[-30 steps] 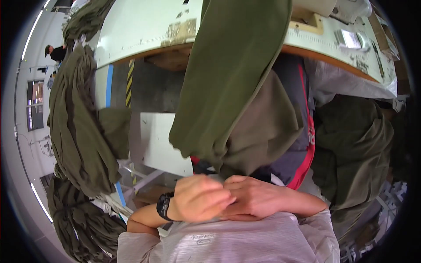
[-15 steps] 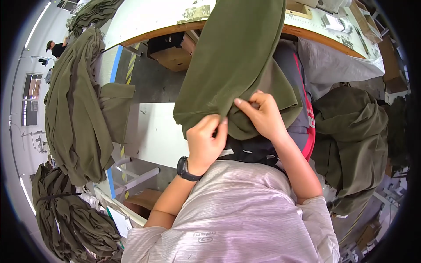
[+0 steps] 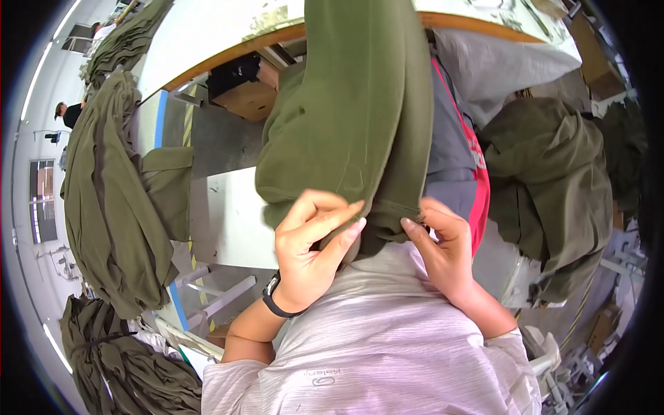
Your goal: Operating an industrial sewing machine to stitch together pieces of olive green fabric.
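A long olive-green garment piece [image 3: 339,104] hangs over the worktable's edge and down toward my lap; its kind is not plain. Thin pale thread lines run along its lower part. My left hand [image 3: 304,256], with a dark band on the wrist, pinches the cloth near its lower edge between thumb and fingers. On the other side, my right hand [image 3: 448,252] grips a corner of the same edge, thumb against bent fingers. A seamed hem spans the gap between both hands. Folds hide the cloth's underside.
Ahead runs a white worktable [image 3: 207,31] with a wooden edge. Olive cloth piles hang on the left [image 3: 114,200] and right [image 3: 553,173]. A dark bag with red trim [image 3: 477,187] lies beside my right hand. Under the table sits a cardboard box [image 3: 249,97]. A person [image 3: 69,114] is far left.
My hands have moved apart and lower, the right one to the right, stretching the hem between them. The garment's lower end has come closer to me, and the view has shifted.
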The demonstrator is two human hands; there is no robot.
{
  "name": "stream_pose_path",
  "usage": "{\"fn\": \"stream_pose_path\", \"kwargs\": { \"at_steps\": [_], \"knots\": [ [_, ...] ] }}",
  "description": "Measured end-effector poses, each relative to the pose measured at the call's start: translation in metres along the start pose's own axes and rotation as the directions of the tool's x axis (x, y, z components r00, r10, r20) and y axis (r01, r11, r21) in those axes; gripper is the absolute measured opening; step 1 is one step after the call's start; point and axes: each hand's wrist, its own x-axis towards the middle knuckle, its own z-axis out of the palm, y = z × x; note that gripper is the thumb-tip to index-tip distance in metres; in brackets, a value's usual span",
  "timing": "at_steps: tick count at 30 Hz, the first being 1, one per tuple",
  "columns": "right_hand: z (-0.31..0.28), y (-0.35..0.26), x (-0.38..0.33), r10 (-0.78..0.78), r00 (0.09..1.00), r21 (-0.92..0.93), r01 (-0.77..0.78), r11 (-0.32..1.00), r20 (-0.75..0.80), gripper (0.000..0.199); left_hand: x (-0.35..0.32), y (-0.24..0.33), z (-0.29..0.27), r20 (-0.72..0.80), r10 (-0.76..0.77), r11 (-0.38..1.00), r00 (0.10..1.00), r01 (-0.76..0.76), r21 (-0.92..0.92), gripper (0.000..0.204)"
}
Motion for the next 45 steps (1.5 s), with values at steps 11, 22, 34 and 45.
{"fn": "stream_pose_path", "kwargs": {
  "at_steps": [11, 22, 34, 45],
  "knots": [
    [0.003, -0.016, -0.01, -0.064, 0.995, -0.016, 0.063, 0.998, -0.079, 0.007, -0.007, -0.011, 0.008, 0.098, -0.081, 0.92, 0.992, 0.113, -0.376, 0.017],
    [-0.006, -0.016, -0.006, 0.088, 0.994, 0.077, -0.093, 0.993, 0.064, 0.016, 0.005, -0.002, 0.022, 0.119, 0.3, 0.927, 0.946, -0.319, 0.197, 0.021],
    [-0.024, -0.004, 0.131, 0.062, 0.974, 0.036, -0.055, 0.998, -0.219, 0.022, 0.031, -0.014, 0.031, 0.261, 0.53, 0.744, 0.807, -0.59, 0.312, 0.024],
    [-0.048, 0.029, 0.177, 0.105, 0.931, 0.298, 0.004, 0.954, -0.349, 0.009, 0.059, -0.008, 0.026, 0.49, 0.226, 0.916, 0.842, -0.355, 0.189, 0.024]
  ]
}}
